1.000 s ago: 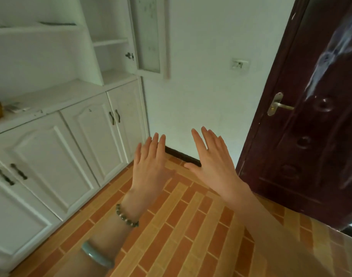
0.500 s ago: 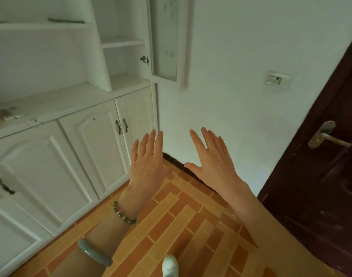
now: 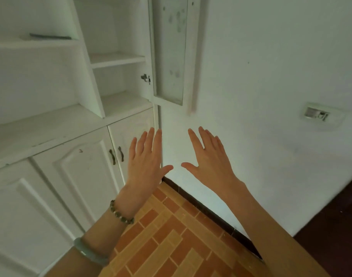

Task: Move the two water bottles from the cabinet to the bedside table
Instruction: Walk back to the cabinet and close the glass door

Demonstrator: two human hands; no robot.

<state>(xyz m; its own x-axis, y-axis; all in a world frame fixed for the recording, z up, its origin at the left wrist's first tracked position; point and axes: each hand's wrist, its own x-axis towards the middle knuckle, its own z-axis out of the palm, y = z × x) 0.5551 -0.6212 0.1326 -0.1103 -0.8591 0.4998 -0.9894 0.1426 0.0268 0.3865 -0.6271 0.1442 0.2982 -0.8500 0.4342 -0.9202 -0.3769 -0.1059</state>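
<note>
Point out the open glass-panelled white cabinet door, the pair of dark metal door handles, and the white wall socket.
glass-panelled white cabinet door (image 3: 169, 50), head view, glass pane.
dark metal door handles (image 3: 112, 156), head view, left handle.
white wall socket (image 3: 316, 114), head view, faceplate.

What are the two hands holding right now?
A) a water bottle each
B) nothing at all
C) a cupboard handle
B: the left hand and right hand are both spread flat and open in the air, touching nothing.
</note>
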